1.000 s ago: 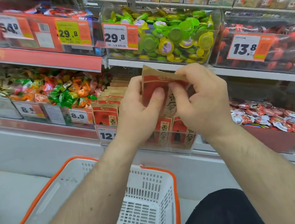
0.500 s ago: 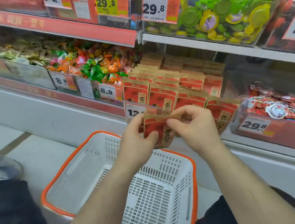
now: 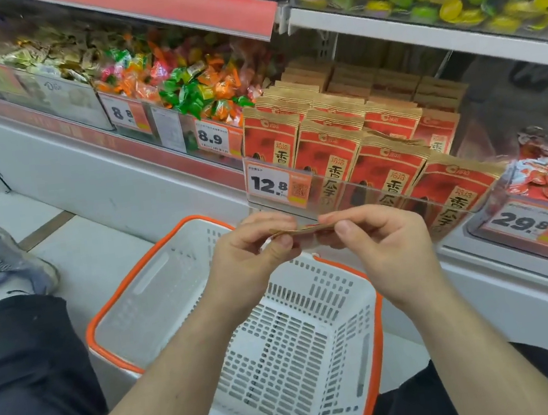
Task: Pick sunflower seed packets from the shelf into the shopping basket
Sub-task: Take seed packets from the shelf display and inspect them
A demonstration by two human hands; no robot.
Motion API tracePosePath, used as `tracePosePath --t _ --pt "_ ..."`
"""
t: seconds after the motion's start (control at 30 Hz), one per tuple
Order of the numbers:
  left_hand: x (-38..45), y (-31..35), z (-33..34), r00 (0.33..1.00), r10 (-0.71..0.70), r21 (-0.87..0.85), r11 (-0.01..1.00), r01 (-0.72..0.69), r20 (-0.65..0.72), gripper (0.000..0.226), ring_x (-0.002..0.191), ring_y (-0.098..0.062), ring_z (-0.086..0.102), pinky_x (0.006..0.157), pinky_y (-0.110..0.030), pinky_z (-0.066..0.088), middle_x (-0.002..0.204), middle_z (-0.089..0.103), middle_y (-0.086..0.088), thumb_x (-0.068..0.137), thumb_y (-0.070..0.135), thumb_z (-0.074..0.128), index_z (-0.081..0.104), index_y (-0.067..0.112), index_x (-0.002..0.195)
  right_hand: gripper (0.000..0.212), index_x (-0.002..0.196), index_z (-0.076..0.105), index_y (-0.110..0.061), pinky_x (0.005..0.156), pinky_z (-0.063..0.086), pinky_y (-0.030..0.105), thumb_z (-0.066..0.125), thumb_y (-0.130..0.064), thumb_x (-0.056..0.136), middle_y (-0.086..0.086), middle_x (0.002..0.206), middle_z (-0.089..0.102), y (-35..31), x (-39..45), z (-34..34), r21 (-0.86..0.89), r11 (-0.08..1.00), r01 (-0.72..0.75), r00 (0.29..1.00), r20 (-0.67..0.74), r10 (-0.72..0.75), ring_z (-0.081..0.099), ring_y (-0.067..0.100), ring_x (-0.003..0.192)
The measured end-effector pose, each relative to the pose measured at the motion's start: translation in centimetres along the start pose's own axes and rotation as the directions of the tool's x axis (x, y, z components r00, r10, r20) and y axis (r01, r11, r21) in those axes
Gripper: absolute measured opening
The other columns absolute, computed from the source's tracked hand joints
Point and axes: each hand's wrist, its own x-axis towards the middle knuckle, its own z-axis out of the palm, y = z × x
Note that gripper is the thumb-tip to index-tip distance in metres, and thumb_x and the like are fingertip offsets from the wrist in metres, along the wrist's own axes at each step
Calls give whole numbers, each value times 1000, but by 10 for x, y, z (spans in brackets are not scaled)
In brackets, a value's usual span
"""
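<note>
One sunflower seed packet [image 3: 297,229] is pinched flat and edge-on between the left hand [image 3: 254,254] and the right hand [image 3: 379,246], both clamped on it directly above the white, orange-rimmed shopping basket [image 3: 149,326], whose visible bottom looks bare. So the task seems barely begun: this packet is not yet dropped in. Just beyond the hands, the shelf's rows of red packets [image 3: 326,163] stay nearly full. Tags read 12.8 [image 3: 271,184], 8.9 [image 3: 210,138] and 29.8 [image 3: 523,222]; the packets' print is Chinese.
</note>
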Motion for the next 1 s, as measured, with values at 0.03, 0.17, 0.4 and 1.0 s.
tracePosePath --t 0.03,0.17,0.4,1.0 --pt "0 0 0 1000 0 -2 1000 0 2 18 101 -32 66 79 -40 61 103 69 1 72 30 82 81 22 88 25 88 75 -17 71 56 19 64 5 89 -5 84 77 0 0 0 0 1000 4 1000 -1 -4 73 9 78" --pt "1 -4 -1 1000 -5 6 1000 5 4 14 101 -30 66 79 -38 60 102 70 4 74 27 78 81 26 87 26 87 74 -22 74 58 23 65 3 89 -6 85 77 1 1 -1 -25 999 20 1000 -1 -20 74 10 79" --pt "1 -5 -7 997 -73 275 959 65 19 19 96 -16 68 81 -31 56 99 73 8 84 24 67 74 26 102 24 82 72 -17 62 57 20 62 3 92 -7 66 73 -1 0 2 -18 999 -28 998 -54 26 71 7 64" --pt "-11 4 3 912 -406 60 910 410 -66 20 87 -19 73 69 -40 61 99 77 -2 98 17 58 67 16 116 20 86 67 -3 42 39 15 61 -18 97 -8 48 61 9 4 6 -55 915 -400 913 62 403 51 1 40"
